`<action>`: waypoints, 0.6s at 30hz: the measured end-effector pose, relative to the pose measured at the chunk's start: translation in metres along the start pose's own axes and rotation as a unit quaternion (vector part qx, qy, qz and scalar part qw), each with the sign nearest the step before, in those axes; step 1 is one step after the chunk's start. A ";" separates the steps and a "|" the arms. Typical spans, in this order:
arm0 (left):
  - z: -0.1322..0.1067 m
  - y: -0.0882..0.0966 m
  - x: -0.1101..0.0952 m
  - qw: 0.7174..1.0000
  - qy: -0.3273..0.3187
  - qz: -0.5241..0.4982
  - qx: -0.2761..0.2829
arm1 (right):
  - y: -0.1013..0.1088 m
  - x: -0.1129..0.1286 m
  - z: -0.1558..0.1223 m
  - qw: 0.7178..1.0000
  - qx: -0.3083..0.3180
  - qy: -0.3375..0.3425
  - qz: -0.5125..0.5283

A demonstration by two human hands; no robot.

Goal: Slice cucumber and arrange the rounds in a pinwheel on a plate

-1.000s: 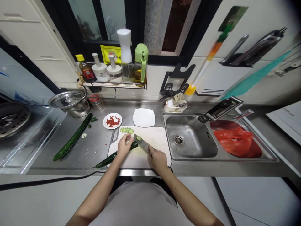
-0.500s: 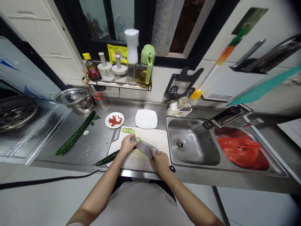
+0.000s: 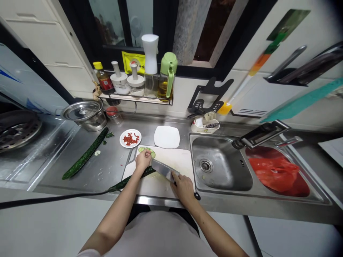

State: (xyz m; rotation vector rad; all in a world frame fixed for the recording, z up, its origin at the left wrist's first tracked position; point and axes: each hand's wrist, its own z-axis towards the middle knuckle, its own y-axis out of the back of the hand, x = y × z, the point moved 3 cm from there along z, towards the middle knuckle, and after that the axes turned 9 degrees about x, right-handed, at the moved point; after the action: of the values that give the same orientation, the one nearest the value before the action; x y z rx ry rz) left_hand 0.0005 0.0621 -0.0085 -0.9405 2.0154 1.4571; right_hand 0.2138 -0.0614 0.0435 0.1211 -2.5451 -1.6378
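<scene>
My right hand (image 3: pixel 183 185) grips a kitchen knife (image 3: pixel 164 169), its broad blade slanting up and left over the white cutting board (image 3: pixel 171 189). My left hand (image 3: pixel 143 160) is pinched at the board's upper left, with a cucumber slice (image 3: pixel 153 155) at its fingertips. Other thin slices lie in a row there, partly hidden by my fingers. Below the blade, the cut cucumber (image 3: pixel 148 172) lies slantwise across the board's left side, passing under my left wrist; its far end reaches over the board's edge.
A whole cucumber (image 3: pixel 85 153) lies on the steel counter at left. Behind the board are a plate of chopped red pieces (image 3: pixel 130 138) and a bare white plate (image 3: pixel 166 137). The sink (image 3: pixel 222 164), with a red plastic bag (image 3: pixel 276 173), is at right. A lidded pot (image 3: pixel 85 114) stands back left.
My left hand has moved up and left from the blade to the row of slices. The slice that was on the knife is now beside the row. My right hand stays on the knife.
</scene>
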 end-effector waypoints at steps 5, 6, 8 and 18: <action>0.006 0.006 -0.001 0.997 0.005 0.052 -0.050 | -0.011 0.002 -0.004 0.998 -0.013 -0.037 0.041; 0.006 0.007 -0.002 0.997 0.002 0.062 -0.056 | -0.012 0.002 -0.005 0.998 -0.014 -0.044 0.046; 0.007 0.007 -0.003 0.995 -0.004 0.076 -0.062 | -0.014 0.002 -0.008 0.997 -0.014 -0.057 0.053; 0.002 0.011 0.002 0.993 -0.023 0.113 -0.033 | -0.017 -0.004 -0.017 0.990 -0.025 -0.104 0.093</action>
State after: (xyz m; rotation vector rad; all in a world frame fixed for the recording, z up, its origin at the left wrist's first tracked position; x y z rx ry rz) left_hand -0.0088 0.0658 -0.0038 -0.7144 2.1050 1.6588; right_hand 0.2206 -0.0830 0.0350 -0.2982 -2.5652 -1.7201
